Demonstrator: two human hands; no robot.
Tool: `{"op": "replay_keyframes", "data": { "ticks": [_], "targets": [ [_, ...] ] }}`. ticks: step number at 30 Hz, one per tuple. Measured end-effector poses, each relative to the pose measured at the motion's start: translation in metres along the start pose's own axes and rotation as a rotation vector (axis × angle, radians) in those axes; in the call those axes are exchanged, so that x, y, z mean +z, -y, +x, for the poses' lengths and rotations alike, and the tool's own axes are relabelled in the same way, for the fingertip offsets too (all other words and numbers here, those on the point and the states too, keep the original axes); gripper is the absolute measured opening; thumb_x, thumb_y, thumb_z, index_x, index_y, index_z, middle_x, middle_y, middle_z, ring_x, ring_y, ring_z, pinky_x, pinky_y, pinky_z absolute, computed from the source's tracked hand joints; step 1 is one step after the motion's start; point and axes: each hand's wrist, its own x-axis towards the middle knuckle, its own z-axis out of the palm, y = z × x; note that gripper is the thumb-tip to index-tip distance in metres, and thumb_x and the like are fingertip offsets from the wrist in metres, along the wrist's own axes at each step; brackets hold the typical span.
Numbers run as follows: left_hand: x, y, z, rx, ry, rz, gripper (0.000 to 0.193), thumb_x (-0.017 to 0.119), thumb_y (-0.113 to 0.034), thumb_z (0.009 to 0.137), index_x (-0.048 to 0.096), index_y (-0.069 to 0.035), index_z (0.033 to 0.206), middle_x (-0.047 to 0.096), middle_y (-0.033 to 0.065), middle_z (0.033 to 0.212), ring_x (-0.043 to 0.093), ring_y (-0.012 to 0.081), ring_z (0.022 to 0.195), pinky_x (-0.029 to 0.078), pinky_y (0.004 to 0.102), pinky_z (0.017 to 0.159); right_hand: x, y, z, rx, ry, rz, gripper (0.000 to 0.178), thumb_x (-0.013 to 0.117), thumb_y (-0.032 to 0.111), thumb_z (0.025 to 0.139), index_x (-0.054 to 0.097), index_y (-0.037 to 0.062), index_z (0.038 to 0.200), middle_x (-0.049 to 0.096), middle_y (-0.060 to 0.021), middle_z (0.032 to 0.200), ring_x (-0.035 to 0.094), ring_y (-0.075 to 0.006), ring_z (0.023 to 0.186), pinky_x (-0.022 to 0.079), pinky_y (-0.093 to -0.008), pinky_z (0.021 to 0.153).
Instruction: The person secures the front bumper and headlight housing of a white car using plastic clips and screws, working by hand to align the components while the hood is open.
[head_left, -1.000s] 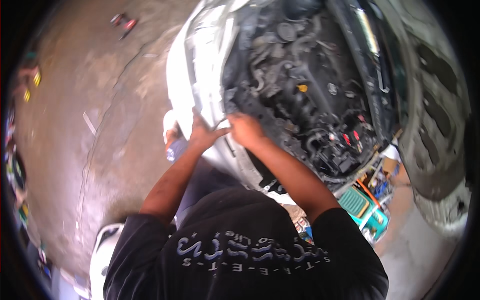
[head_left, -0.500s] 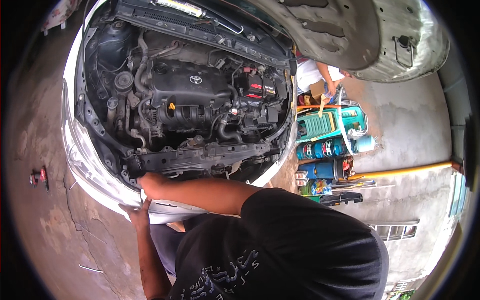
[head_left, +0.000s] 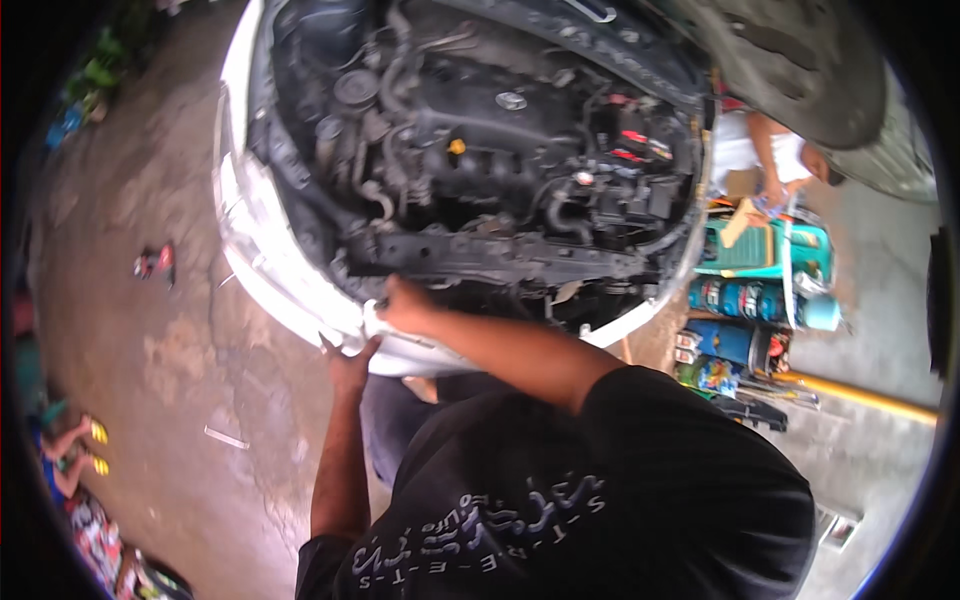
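Observation:
A white car stands in front of me with its engine bay (head_left: 480,110) uncovered. My left hand (head_left: 350,362) grips the front bumper (head_left: 290,318) from below, beside the bright headlight (head_left: 285,245), thumb and fingers apart around its edge. My right hand (head_left: 408,308) is closed at the bumper's upper edge, close to the headlight's inner corner and just in front of the dark radiator support (head_left: 480,258). Its fingertips are partly hidden and blurred, so what they hold cannot be made out.
The raised hood (head_left: 800,60) hangs at the upper right. A red-and-black power tool (head_left: 155,263) and a metal bar (head_left: 226,437) lie on the floor to the left. Beyond the car's right side are a person (head_left: 775,160), a green crate (head_left: 765,250) and blue containers (head_left: 740,300). Another person's legs (head_left: 75,450) show at the left rim.
My view has shifted, so the car appears farther right and higher, with more floor at left. Both hands stay at the same corner of the bumper, the right one turned slightly.

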Motion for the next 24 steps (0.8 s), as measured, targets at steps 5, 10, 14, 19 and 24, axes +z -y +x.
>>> {"op": "replay_keyframes", "data": {
  "ticks": [5,10,14,19,24],
  "targets": [
    [-0.023,0.039,-0.042,-0.222,0.093,0.152,0.138,0.098,-0.041,0.074,0.014,0.013,0.168,0.037,0.0376,0.168,0.041,0.0460,0.156,0.039,0.0451,0.126,-0.009,-0.021,-0.022,-0.021,0.073,0.177,0.024,0.078,0.013,0.092,0.067,0.0042,0.111,0.077,-0.0156,0.095,0.076,-0.0282,0.092,0.057,-0.0420,0.083],
    [-0.056,0.067,-0.077,-0.260,0.100,0.294,0.133,0.096,-0.042,0.075,0.017,0.012,0.168,0.037,0.0381,0.167,0.042,0.0471,0.155,0.039,0.0463,0.126,-0.013,0.000,-0.031,-0.027,0.092,0.134,0.027,0.082,0.017,0.092,0.068,0.0044,0.111,0.077,-0.0160,0.096,0.076,-0.0309,0.093,0.057,-0.0425,0.084],
    [-0.075,0.078,-0.084,-0.297,0.089,0.276,0.130,0.096,-0.043,0.076,0.021,0.011,0.167,0.037,0.0373,0.167,0.041,0.0471,0.155,0.038,0.0476,0.127,-0.010,0.007,-0.030,0.069,0.082,0.149,0.026,0.083,0.019,0.092,0.069,0.0053,0.109,0.078,-0.0191,0.101,0.076,-0.0373,0.100,0.058,-0.0466,0.089],
    [-0.089,0.086,-0.083,-0.277,0.065,0.296,0.127,0.095,-0.045,0.077,0.024,0.010,0.167,0.040,0.0367,0.166,0.042,0.0472,0.155,0.039,0.0485,0.127,-0.013,-0.002,-0.024,0.038,0.088,0.150,0.024,0.085,0.020,0.090,0.071,0.0065,0.105,0.079,-0.0164,0.098,0.077,-0.0338,0.098,0.058,-0.0449,0.088],
    [-0.116,0.090,-0.094,-0.302,0.056,0.341,0.121,0.091,-0.048,0.079,0.029,0.007,0.167,0.043,0.0357,0.165,0.043,0.0465,0.155,0.039,0.0481,0.126,-0.009,0.005,-0.016,0.037,0.126,0.073,0.029,0.085,0.025,0.091,0.074,0.0069,0.111,0.080,-0.0180,0.102,0.077,-0.0346,0.102,0.058,-0.0447,0.090]
  ]
}}
